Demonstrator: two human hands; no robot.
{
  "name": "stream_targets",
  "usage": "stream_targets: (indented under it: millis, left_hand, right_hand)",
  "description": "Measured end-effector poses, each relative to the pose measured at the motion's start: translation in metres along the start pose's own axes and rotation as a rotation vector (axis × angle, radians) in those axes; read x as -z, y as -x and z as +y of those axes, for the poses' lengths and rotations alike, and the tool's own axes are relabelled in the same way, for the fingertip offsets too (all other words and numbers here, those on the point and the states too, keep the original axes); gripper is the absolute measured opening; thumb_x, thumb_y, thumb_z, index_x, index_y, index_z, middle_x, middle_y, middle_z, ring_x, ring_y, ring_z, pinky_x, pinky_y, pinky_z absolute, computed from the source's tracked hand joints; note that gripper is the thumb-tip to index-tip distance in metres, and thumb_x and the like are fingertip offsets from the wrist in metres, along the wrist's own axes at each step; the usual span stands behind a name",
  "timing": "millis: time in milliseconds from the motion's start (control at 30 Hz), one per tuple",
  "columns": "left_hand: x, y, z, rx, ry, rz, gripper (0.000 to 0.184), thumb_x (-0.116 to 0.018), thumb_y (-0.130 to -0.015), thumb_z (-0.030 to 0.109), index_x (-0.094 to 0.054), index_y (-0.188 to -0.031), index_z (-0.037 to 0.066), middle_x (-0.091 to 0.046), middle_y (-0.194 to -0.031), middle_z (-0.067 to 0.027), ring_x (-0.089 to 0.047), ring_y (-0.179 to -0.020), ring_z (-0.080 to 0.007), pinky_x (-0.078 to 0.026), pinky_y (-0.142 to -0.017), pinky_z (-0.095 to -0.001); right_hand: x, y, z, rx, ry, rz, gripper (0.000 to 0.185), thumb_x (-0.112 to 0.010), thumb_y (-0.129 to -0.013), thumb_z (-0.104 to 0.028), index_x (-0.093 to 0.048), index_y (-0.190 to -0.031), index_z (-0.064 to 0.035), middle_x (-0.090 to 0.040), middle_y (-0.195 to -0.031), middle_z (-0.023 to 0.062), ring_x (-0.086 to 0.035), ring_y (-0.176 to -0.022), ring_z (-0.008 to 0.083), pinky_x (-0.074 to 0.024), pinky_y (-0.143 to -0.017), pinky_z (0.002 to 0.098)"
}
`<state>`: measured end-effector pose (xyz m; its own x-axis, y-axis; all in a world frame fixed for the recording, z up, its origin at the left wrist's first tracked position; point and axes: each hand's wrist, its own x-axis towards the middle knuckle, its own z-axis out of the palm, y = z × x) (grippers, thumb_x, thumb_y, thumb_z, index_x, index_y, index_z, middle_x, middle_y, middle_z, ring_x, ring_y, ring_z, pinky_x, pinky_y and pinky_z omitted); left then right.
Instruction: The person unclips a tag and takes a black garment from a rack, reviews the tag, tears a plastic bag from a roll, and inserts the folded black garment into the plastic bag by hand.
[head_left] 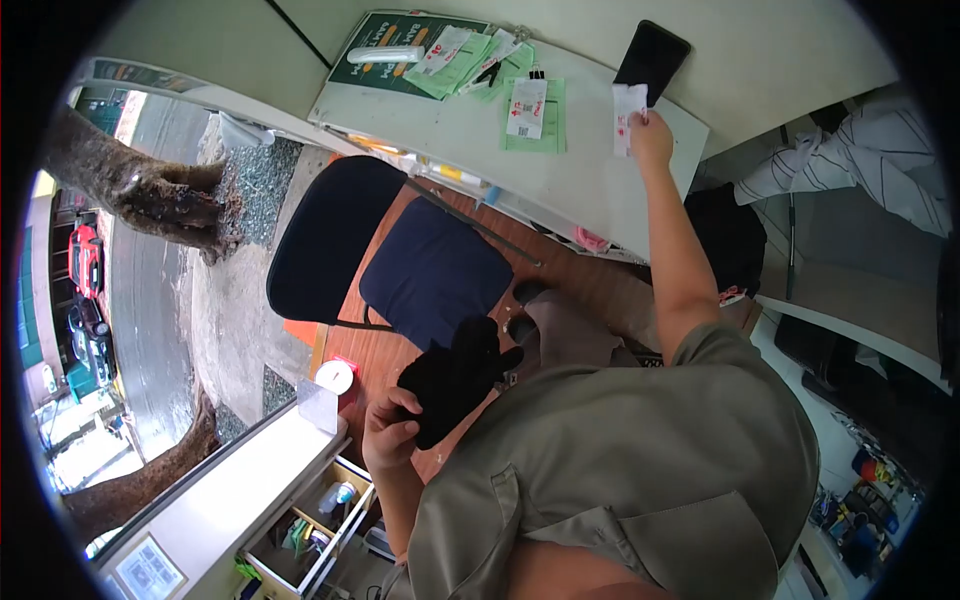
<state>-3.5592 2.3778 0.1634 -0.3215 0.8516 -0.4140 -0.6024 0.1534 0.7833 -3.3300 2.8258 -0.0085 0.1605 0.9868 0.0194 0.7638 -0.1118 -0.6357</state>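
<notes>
My left hand [390,428] is closed on a black cloth item [455,380], which hangs over the floor beside the navy seat cushion [435,265]. On the white desk [590,190], my right hand [650,138] pinches a white paper slip [625,112] with red marks. Just beyond the slip lies a black phone [654,58]. Green papers with a clipped white slip [527,108] rest on the desk to the left. Another bunch of green papers [462,66] lies farther left, near a white stapler-like object [385,55].
A folding chair [340,235] stands before the desk. At the lower left are a white counter [225,480], an open drawer [300,545] and a round white item [335,376]. Striped cloth [850,165] hangs at the right. Tree trunks and a street show outside.
</notes>
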Motion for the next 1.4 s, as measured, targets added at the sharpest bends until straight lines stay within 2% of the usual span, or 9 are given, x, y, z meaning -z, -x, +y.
stream_targets:
  millis: [133,267,433,867,933,1000,1200,1267,1400]
  left_hand:
    - [0.017,0.024,-0.012,-0.043,-0.004,-0.062,0.026,-0.061,-0.054,0.001,-0.052,-0.079,-0.001,-0.051,-0.076,-0.0045,-0.047,-0.071,-0.0114,-0.034,-0.063,-0.0203]
    - [0.024,0.035,-0.032,0.010,0.041,-0.047,0.025,-0.060,-0.054,0.002,-0.053,-0.077,-0.001,-0.052,-0.077,-0.0049,-0.048,-0.073,-0.0125,-0.035,-0.067,-0.0210]
    - [0.002,0.039,-0.038,0.056,0.006,-0.055,0.026,-0.060,-0.054,0.001,-0.054,-0.079,0.000,-0.052,-0.080,-0.0058,-0.049,-0.076,-0.0141,-0.035,-0.070,-0.0217]
    - [-0.098,0.010,-0.049,0.117,-0.020,0.010,0.021,-0.053,-0.061,-0.003,-0.054,-0.081,0.001,-0.051,-0.079,-0.0037,-0.049,-0.074,-0.0116,-0.038,-0.065,-0.0203]
    - [-0.120,-0.001,-0.057,0.147,-0.067,0.049,0.018,-0.050,-0.065,-0.004,-0.054,-0.082,0.001,-0.052,-0.079,-0.0029,-0.049,-0.070,-0.0095,-0.038,-0.062,-0.0195]
    - [-0.143,-0.011,-0.064,0.048,-0.844,0.171,0.017,-0.050,-0.067,-0.002,-0.055,-0.083,0.001,-0.054,-0.078,-0.0024,-0.049,-0.069,-0.0085,-0.039,-0.061,-0.0202]
    - [-0.175,-0.010,-0.047,-0.107,-1.047,-0.126,0.017,-0.053,-0.067,-0.005,-0.054,-0.083,0.001,-0.054,-0.073,0.0007,-0.052,-0.067,-0.0074,-0.041,-0.057,-0.0206]
    - [-0.178,0.001,-0.035,0.017,-0.736,0.047,0.021,-0.053,-0.067,-0.007,-0.050,-0.085,0.002,-0.054,-0.072,-0.0003,-0.053,-0.065,-0.0066,-0.041,-0.054,-0.0186]
    - [-0.167,0.021,-0.025,-0.208,-0.532,0.112,0.037,-0.058,-0.066,-0.007,-0.040,-0.096,0.005,-0.055,-0.082,-0.0022,-0.054,-0.071,-0.0074,-0.044,-0.055,-0.0202]
  right_hand:
    - [0.044,0.041,0.001,-0.243,-1.290,-0.566,0.020,-0.047,-0.083,-0.027,-0.053,-0.081,-0.0079,-0.055,-0.090,0.0083,-0.054,-0.085,0.0213,-0.0445,-0.070,0.0396]
    - [0.070,0.106,0.046,-0.136,-1.733,-1.122,0.015,-0.047,-0.083,-0.024,-0.051,-0.084,-0.0098,-0.052,-0.092,0.0077,-0.052,-0.087,0.0246,-0.0430,-0.078,0.0392]
    - [0.092,0.128,0.069,-0.188,-1.875,-1.077,0.018,-0.046,-0.084,-0.024,-0.052,-0.085,-0.0076,-0.053,-0.093,0.0101,-0.054,-0.086,0.0269,-0.0444,-0.076,0.0411]
    - [0.106,0.184,0.047,-0.618,-1.151,-1.687,0.013,-0.056,-0.076,-0.012,-0.055,-0.085,-0.0026,-0.058,-0.079,0.0078,-0.058,-0.074,0.0208,-0.0478,-0.067,0.0333]
    - [0.114,0.184,0.036,-0.496,-1.015,-1.808,0.014,-0.059,-0.074,-0.008,-0.056,-0.085,-0.0015,-0.058,-0.084,0.0072,-0.058,-0.076,0.0168,-0.0464,-0.069,0.0266]
    - [0.126,0.179,0.017,-0.254,-0.939,-1.963,0.016,-0.062,-0.072,-0.010,-0.057,-0.084,-0.0016,-0.059,-0.087,0.0078,-0.057,-0.077,0.0159,-0.0451,-0.070,0.0251]
    - [0.128,0.188,-0.057,1.186,-1.003,-1.729,0.009,-0.064,-0.068,-0.007,-0.059,-0.074,-0.0010,-0.059,-0.083,0.0059,-0.056,-0.074,0.0111,-0.0444,-0.068,0.0242]
    - [0.136,0.181,-0.084,0.761,-0.600,-2.356,0.010,-0.065,-0.066,-0.006,-0.058,-0.069,-0.0005,-0.059,-0.074,0.0062,-0.056,-0.070,0.0101,-0.0450,-0.065,0.0242]
    - [0.164,0.183,-0.127,0.590,-0.540,-2.501,0.008,-0.064,-0.065,-0.001,-0.056,-0.067,0.0006,-0.059,-0.066,0.0028,-0.054,-0.065,0.0061,-0.0435,-0.061,0.0213]
